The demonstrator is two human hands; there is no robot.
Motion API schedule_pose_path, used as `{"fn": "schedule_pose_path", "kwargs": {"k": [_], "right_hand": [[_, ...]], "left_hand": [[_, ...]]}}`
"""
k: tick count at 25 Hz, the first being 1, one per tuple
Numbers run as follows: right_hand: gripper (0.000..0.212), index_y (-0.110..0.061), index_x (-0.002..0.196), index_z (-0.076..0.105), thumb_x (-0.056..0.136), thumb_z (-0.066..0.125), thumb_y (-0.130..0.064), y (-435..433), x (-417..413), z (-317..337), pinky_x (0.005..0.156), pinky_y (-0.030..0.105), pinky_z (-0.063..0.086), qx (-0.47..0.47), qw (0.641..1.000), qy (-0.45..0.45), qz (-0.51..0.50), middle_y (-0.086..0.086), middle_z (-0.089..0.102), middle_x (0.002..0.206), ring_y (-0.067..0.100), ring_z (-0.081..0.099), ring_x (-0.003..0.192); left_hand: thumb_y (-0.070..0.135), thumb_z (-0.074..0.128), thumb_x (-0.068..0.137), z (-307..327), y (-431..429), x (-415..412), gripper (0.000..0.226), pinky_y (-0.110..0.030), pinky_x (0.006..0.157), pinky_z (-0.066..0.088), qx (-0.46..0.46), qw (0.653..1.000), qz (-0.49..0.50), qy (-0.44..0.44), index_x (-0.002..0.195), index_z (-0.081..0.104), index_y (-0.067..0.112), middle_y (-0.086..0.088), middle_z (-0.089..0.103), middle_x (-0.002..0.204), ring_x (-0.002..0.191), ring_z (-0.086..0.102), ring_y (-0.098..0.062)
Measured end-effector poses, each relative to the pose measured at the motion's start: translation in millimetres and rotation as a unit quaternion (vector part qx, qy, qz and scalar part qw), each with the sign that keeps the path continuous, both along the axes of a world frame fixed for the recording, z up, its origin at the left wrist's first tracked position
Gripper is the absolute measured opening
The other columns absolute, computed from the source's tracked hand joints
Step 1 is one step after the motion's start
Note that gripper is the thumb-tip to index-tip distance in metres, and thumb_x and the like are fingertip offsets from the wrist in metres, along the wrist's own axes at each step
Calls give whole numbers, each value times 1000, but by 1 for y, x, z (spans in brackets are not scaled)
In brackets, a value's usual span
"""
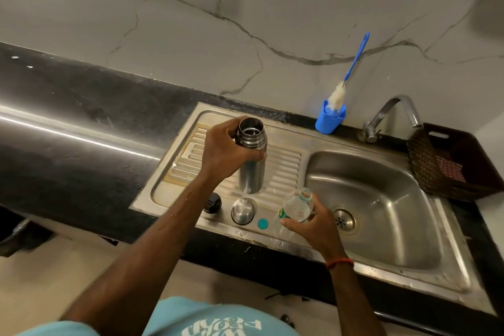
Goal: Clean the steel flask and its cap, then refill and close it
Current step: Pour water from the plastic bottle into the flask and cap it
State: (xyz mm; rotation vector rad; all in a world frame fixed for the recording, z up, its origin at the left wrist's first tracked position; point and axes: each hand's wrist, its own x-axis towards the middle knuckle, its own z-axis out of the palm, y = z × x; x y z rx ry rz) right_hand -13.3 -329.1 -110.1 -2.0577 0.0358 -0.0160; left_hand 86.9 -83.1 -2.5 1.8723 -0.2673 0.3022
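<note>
Head view: left hand [226, 150] had its fingers curled round the steel flask [252, 172] below the neck. Flask stood upright on the drainboard [283, 166], mouth open. Right hand [313, 226] gripped an uncapped plastic bottle [296, 207]; flask mouth lay up-left of those fingers, steel cap [243, 210] just left.

Both bare arms are extended forward. The left hand [226, 150] is curled around the upper part of the steel flask [251, 174], its forearm flecked with droplets. The right hand [313, 225] — held lower and nearer — is wrapped around a clear plastic bottle [297, 204]; a red thread [340, 263] is worn at that wrist.
</note>
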Motion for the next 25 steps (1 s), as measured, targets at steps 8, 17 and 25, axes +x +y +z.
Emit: {"fn": "schedule_pose_path", "kwargs": {"k": [8, 17, 25], "right_hand": [[145, -47, 153, 13, 37, 99, -45, 4, -16, 11, 111, 24, 38, 24, 1000, 4, -5, -19, 33, 154, 1, 36, 140], [106, -38, 154, 26, 65, 68, -76, 4, 1, 108, 116, 61, 25, -192, 961, -184, -71, -4, 19, 165, 18, 21, 150], [37, -26, 108, 71, 84, 69, -54, 92, 48, 128, 69, 33, 51, -349, 898, -268, 4, -2, 70, 92, 15, 59, 89]], "left_hand": [[20, 99, 54, 0, 23, 3, 66, -14, 81, 55, 23, 1000, -14, -13, 111, 68, 33, 22, 71, 96, 93, 69, 2], [23, 98, 57, 0, 46, 3, 71, -35, 89, 60, 11, 999, -27, -30, 121, 68, 26, 11, 73, 107, 101, 70, -7], [51, 87, 55, -2, 93, -4, 75, -43, 89, 60, 6, 999, -8, -31, 123, 68, 25, 9, 74, 111, 105, 70, -10]]}}
